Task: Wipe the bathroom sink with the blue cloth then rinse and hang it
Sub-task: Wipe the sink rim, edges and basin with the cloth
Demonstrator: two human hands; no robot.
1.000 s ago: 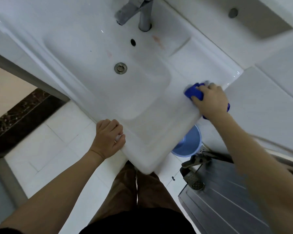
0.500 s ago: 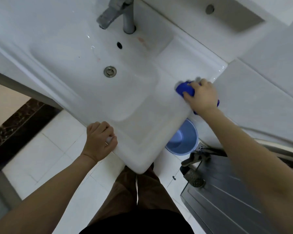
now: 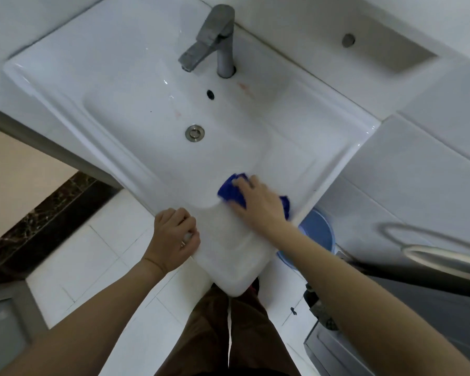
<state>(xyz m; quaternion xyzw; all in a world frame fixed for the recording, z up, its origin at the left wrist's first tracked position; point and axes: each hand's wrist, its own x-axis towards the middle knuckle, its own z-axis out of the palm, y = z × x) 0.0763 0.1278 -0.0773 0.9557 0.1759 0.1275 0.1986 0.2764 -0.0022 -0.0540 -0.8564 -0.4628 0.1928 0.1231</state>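
Observation:
The white sink [image 3: 125, 85] fills the upper middle, seen from above, with a grey tap [image 3: 215, 40] at the back and a metal drain [image 3: 194, 132] in the basin. My right hand [image 3: 258, 203] presses the bunched blue cloth [image 3: 232, 192] flat on the sink's near right ledge, at the basin's corner. The cloth shows on both sides of the hand. My left hand [image 3: 173, 240] rests curled on the sink's front edge, with something small and pale between its fingers that I cannot make out.
Reddish stains [image 3: 244, 88] mark the ledge right of the tap. A blue bucket [image 3: 319, 237] stands on the white tile floor under the sink's right end. A grey appliance with a metal bar [image 3: 445, 257] is at the right. My legs stand below the sink's corner.
My right hand has slid the cloth from the far right edge of the ledge toward me and to the left, to the basin's near corner. The left hand stayed on the front edge.

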